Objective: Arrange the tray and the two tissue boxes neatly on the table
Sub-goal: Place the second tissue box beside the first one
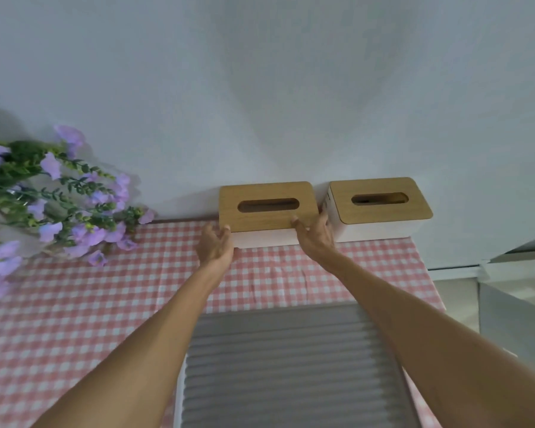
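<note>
Head view, nearest first: the ribbed grey tray [291, 366] lies close in on the checked tablecloth [74, 319], long axis running away toward the wall [260, 88]. Beyond it, left hand [215, 245] and right hand [317, 234] clasp the ends of the left tissue box [267, 208], slot running left-right, against the wall. It looks like final squaring-up; next, nudge it parallel to the right tissue box [380, 205] just beside.
</note>
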